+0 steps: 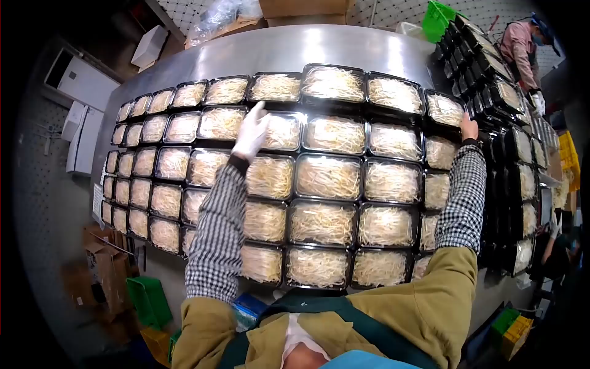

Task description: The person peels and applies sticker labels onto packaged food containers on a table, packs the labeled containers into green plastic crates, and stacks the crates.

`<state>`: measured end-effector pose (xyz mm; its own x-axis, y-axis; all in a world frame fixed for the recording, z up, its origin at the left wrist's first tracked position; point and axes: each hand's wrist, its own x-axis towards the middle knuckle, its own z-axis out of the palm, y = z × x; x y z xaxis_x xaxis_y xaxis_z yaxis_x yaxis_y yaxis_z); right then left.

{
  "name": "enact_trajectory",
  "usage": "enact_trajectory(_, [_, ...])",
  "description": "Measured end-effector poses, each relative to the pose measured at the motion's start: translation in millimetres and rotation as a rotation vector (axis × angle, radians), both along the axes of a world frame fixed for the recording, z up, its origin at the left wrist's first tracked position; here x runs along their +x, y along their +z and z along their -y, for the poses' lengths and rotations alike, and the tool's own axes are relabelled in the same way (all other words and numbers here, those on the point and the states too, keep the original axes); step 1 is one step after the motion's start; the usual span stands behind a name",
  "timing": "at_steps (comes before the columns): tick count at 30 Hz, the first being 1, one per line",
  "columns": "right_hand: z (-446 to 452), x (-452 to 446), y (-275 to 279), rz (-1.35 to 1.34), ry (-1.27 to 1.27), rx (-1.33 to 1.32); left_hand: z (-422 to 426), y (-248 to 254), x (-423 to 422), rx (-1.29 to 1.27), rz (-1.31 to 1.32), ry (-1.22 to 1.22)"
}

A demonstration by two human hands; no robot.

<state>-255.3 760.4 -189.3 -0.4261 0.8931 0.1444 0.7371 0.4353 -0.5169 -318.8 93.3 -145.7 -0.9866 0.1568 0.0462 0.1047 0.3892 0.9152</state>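
Note:
Black trays of pale bean sprouts under clear film, such as one tray (329, 176) near the middle, stand in rows on a metal table (258, 54). My left hand (252, 132), in a white glove, is over the second row from the back, its fingertips near the front edge of a back-row tray (275, 87). My right hand (469, 128) looks bare and touches the right side of the last back-row tray (445, 109); its fingers are partly hidden at the tray's edge.
Tall stacks of black trays (522, 184) line the right side. Beyond them a person in a pink top (519, 46) bends forward. Cardboard boxes (304, 9) and a green crate (435, 21) are behind the table. Another green crate (147, 301) stands at lower left.

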Motion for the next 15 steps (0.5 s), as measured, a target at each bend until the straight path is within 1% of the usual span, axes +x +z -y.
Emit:
enact_trajectory(1, [-17,-2,-14,-0.057,0.116,-0.02,-27,-4,-17,-0.036,0.042,0.02])
enact_trajectory(2, [-6,6,-7,-0.163,0.144,0.058,-44,-23,-37,-0.067,-0.049,-0.033])
enact_trajectory(3, [-23,8,-23,-0.341,0.235,-0.095,-56,-38,-57,-0.077,-0.03,0.006])
enact_trajectory(5, [-12,38,6,-0.627,0.436,-0.535,-83,-46,-79,-0.058,0.013,0.102])
enact_trajectory(6, [8,58,29,-0.625,0.475,-0.383,-94,-26,-74,0.028,0.087,0.15])
enact_trajectory(7, [30,78,55,-0.615,0.515,-0.235,-95,-61,-95,0.028,-0.045,0.199])
enact_trajectory(9, [52,111,90,-0.559,0.644,-0.218,-99,-38,-91,-0.054,0.109,0.074])
enact_trajectory(10, [69,120,103,-0.559,0.68,-0.293,-101,-35,-85,0.093,0.184,0.08])
enact_trajectory(11, [80,125,108,-0.507,0.714,-0.312,-104,-33,-77,0.242,0.258,0.087])
enact_trajectory(12, [91,122,103,-0.5,0.722,-0.409,-105,-31,-70,0.392,0.326,0.096])
enact_trajectory(13, [104,117,93,-0.493,0.731,-0.505,-105,-31,-63,0.497,0.344,0.083])
enact_trajectory(15, [136,97,62,-0.52,0.785,-0.546,-96,-25,-42,0.71,0.366,0.062])
